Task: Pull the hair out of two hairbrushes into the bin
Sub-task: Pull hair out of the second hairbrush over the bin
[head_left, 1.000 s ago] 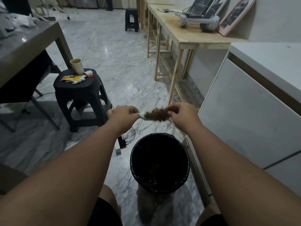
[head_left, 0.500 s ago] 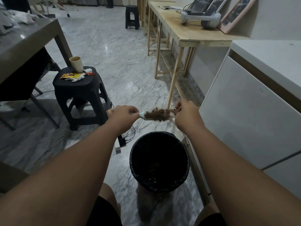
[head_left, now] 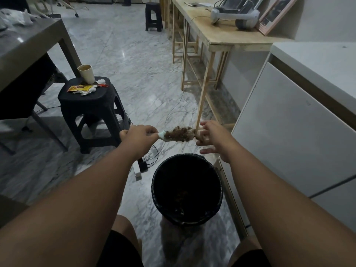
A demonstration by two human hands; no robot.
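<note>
bin [head_left: 187, 189] mouth open, cabinet [head_left: 289, 132] crowding right

Views: one only, head-worn (nothing shared with another).
Facing: forward and steeply down, over both outstretched forearms.
Nearness: close to the bin [head_left: 187, 189] between the knees.
Reach: wide-angle, taking in marble floor [head_left: 134, 64], stool [head_left: 90, 110] left, cabinet [head_left: 289, 132] right.

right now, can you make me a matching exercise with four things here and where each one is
Things:
1. hairbrush
2. bin
3. paper cup
4. headset

Places:
A. on the wooden table
B. on the black stool
C. held between both hands
D. on the floor below the hands

Pairs: 1-C, 2-D, 3-B, 4-A
</note>
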